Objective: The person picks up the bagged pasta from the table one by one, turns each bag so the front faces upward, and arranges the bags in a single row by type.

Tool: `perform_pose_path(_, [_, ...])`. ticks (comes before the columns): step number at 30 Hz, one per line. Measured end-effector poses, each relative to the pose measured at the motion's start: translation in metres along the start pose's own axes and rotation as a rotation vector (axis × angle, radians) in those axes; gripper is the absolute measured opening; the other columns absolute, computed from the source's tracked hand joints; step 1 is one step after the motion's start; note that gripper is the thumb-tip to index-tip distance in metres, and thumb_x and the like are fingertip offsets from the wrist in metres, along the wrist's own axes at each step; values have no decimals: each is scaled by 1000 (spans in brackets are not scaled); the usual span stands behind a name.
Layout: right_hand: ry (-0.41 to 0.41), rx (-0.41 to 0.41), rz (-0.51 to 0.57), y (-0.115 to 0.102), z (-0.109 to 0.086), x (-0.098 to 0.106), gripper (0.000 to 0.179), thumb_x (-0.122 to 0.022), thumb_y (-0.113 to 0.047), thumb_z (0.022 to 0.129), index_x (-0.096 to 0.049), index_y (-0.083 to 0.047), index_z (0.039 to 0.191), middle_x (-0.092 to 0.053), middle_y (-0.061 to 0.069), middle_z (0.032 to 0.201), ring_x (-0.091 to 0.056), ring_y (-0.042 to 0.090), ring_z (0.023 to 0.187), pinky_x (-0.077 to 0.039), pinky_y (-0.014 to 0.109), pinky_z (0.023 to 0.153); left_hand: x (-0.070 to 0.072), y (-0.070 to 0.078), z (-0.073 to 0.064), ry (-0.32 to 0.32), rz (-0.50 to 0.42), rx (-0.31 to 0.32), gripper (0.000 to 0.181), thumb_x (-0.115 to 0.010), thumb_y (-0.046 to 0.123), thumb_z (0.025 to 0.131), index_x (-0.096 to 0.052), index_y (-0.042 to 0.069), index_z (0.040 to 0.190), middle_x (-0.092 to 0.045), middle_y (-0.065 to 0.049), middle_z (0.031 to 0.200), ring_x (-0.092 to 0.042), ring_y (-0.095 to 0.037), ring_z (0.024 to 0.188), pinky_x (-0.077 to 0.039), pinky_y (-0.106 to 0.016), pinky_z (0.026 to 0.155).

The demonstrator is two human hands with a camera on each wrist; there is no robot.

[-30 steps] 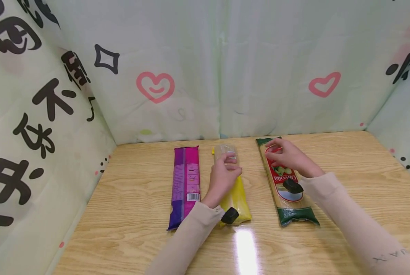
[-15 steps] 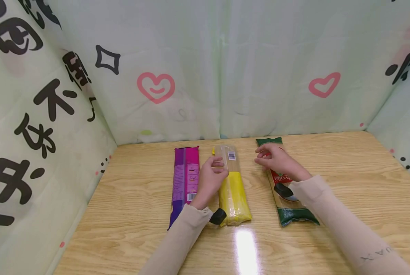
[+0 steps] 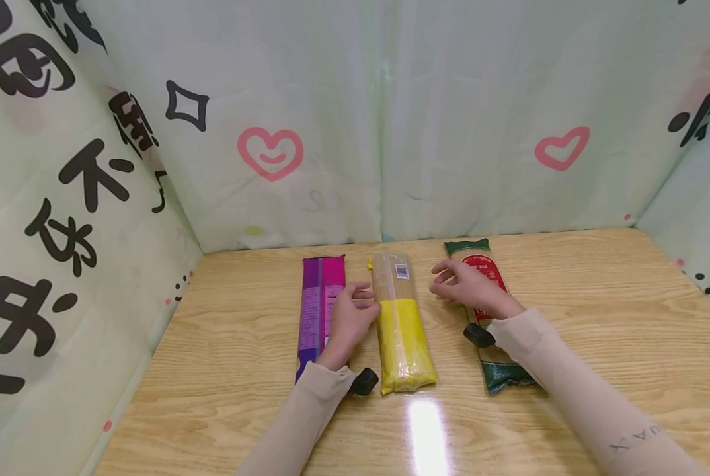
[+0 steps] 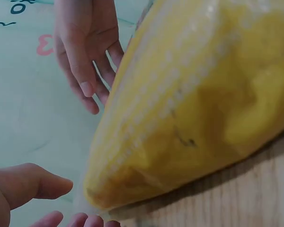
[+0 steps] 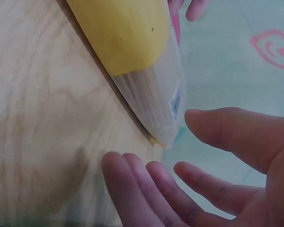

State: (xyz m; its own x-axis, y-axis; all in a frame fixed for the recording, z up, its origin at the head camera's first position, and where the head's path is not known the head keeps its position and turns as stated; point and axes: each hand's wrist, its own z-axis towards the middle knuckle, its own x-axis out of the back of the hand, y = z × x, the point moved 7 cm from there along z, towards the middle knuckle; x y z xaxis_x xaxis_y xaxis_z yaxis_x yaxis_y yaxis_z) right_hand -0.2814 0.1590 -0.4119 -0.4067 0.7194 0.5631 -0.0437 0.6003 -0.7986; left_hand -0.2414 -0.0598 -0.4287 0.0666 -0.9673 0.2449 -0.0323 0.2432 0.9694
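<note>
A long pack of dried noodles (image 3: pixel 405 344), yellow below and see-through above, lies flat on the wooden table between my hands. My left hand (image 3: pixel 349 324) hovers at its left edge, over part of a purple and pink packet (image 3: pixel 310 311); whether the thumb touches the yellow pack I cannot tell. On the other side, my right hand (image 3: pixel 473 291) is held with fingers and thumb apart (image 5: pixel 227 175), clear of the yellow pack. Under the right hand and wrist lies a green-ended spaghetti pack (image 3: pixel 500 377) with a red label, partly covered. Neither hand grips anything.
The wood-grain table (image 3: pixel 224 370) runs up to a pale printed curtain (image 3: pixel 343 132) behind and at both sides. Each wrist carries a small black camera (image 3: pixel 363 382). A bright light reflection (image 3: pixel 428 430) shows near the front.
My left hand has moved left off the yellow noodle pack toward the purple packet. The right hand has shifted left, uncovering more of the red label. The packs have stayed put.
</note>
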Motion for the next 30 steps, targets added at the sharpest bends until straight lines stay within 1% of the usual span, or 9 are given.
perform_pose_path(3, [-13,-7,27,2,3,-5,49,-61,-15,97,-42,10,135,-57,26,120,-67,30,96,-58,39,87,0,-3,0,-4,0,24,46,-66,0,80,-60,-1,126,-65,-19,114,-67,-29,99,-59,-34,78])
perform_pose_path(7, [-33,-4,51,2,6,-11,49,-61,-13,98,-42,11,135,-57,27,120,-68,31,98,-58,39,88,0,-5,1,-21,-16,33,47,-66,-1,81,-59,-2,127,-64,-20,115,-67,-29,98,-59,-31,73])
perform_pose_path(9, [-45,-6,69,2,8,-14,49,-61,-13,98,-42,11,136,-58,28,120,-69,32,98,-58,40,88,-1,-5,2,-30,-29,40,48,-66,-1,81,-59,-2,128,-64,-21,116,-66,-29,97,-59,-32,71])
perform_pose_path(15, [-67,-58,155,7,12,-21,51,-60,-14,99,-39,8,139,-58,28,123,-71,31,96,-57,40,90,-4,-8,2,-54,-47,71,49,-67,3,82,-58,-1,130,-65,-20,116,-66,-30,100,-61,-37,75])
perform_pose_path(20, [-69,-75,227,5,14,-27,52,-59,-13,99,-36,8,141,-56,29,125,-70,33,99,-58,40,87,-3,-11,3,-61,-49,84,50,-67,4,82,-57,0,131,-65,-20,116,-66,-30,100,-60,-35,74])
perform_pose_path(26, [-61,-90,227,3,14,-29,52,-60,-12,98,-37,6,141,-55,29,126,-70,31,98,-59,40,86,-4,-12,3,-75,-28,107,51,-68,5,82,-57,1,131,-65,-18,113,-67,-29,98,-60,-34,73])
perform_pose_path(30, [-71,-92,245,2,14,-30,53,-60,-12,98,-37,6,141,-56,28,126,-70,29,95,-59,40,85,-7,-15,2,-92,-8,144,52,-69,6,82,-57,2,132,-67,-18,116,-68,-26,95,-60,-33,74])
